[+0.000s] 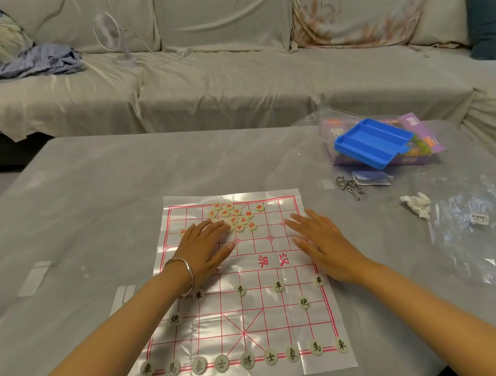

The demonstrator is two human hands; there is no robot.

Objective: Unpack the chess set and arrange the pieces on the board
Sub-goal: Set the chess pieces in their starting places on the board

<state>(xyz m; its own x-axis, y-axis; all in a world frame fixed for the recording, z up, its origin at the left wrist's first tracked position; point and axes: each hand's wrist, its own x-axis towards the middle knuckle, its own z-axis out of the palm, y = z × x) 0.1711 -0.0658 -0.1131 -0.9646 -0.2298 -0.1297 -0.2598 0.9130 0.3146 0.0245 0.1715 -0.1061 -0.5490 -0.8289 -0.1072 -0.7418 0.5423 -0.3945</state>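
1 stray red piece (182, 232) lay just left of the left hand (207, 247), which rested flat on the xiangqi board (255, 325), fingers straight, close together and holding nothing. Its fingertips touched the near-left edge of the heap of red pieces (234, 218), so the heap lay directly ahead of them on the far half. 1 lone red piece (259, 207) sat just right of the heap. The right hand (319, 241) was flat too, fingers straight and empty, angled toward the heap but apart from it. The left hand was nearer and seemed better placed to spread the heap.
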